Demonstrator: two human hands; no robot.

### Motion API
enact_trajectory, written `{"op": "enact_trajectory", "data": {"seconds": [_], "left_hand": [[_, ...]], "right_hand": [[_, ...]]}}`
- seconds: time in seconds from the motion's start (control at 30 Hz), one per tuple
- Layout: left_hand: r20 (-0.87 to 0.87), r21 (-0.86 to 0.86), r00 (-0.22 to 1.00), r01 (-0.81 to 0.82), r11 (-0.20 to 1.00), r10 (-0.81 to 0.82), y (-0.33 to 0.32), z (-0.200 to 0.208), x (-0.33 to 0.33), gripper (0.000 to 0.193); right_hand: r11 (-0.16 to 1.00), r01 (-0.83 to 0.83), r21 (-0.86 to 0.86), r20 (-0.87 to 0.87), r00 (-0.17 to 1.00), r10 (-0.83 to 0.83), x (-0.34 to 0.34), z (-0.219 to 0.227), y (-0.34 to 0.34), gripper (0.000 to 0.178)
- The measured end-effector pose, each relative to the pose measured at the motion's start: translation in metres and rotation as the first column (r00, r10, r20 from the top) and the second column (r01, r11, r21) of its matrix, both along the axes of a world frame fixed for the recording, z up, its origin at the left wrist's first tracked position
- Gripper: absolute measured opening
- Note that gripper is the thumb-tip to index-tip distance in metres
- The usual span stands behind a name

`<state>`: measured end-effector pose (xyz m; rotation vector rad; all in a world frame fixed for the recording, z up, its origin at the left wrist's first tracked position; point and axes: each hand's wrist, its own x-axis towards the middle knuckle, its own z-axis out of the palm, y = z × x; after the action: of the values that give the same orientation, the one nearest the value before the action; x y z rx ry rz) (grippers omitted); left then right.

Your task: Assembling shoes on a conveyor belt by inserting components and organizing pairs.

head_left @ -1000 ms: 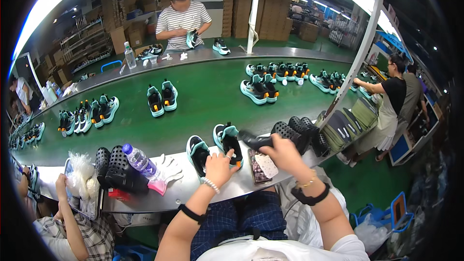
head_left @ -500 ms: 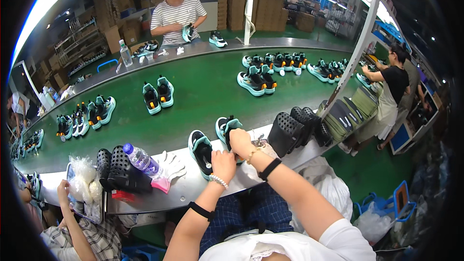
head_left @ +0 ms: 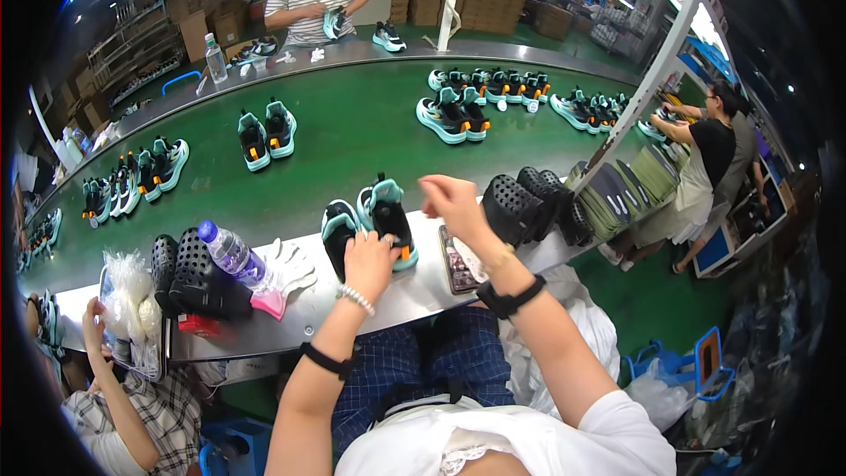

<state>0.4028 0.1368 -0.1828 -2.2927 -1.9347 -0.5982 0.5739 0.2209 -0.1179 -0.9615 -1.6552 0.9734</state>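
A pair of black-and-mint sneakers stands on the metal ledge in front of me, the left sneaker (head_left: pixel 337 222) partly covered by my hand and the right sneaker (head_left: pixel 388 211) beside it. My left hand (head_left: pixel 370 263) is closed at the back of the pair, its fingertips on the right sneaker's collar. Just right of the sneakers, my right hand (head_left: pixel 454 207) hangs in the air, apart from them. Its fingers are loosely bent and somewhat apart, with nothing visible in them. Below it lies a phone (head_left: pixel 458 271), partly under a pale item.
More sneaker pairs (head_left: pixel 266 137) stand on the green belt (head_left: pixel 352 123). Black clogs (head_left: pixel 511 210) and green folded cloths (head_left: pixel 608 203) sit at right. A bottle (head_left: pixel 233 256), white glove (head_left: pixel 289 266) and clogs (head_left: pixel 198 273) lie left. A post (head_left: pixel 643 92) rises at right. Co-workers are nearby.
My right hand has come off the right sneaker and lifted to the right, uncovering the phone. My left hand stays at the pair. The whole view has shifted slightly.
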Motion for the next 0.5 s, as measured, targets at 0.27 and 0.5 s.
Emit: {"op": "enact_trajectory", "data": {"seconds": [0.27, 0.5], "left_hand": [[-0.229, -0.310, 0.965, 0.051, 0.949, -0.127, -0.039, 0.005, -0.021, 0.060], [0.109, -0.258, 0.983, 0.173, 0.951, -0.149, 0.044, 0.012, -0.022, 0.029]], "right_hand": [[0.956, 0.266, 0.119, 0.189, 0.940, -0.285, 0.095, -0.053, -0.082, 0.015], [0.785, 0.600, 0.156, 0.092, 0.782, -0.616, 0.141, -0.132, -0.089, 0.018]]}}
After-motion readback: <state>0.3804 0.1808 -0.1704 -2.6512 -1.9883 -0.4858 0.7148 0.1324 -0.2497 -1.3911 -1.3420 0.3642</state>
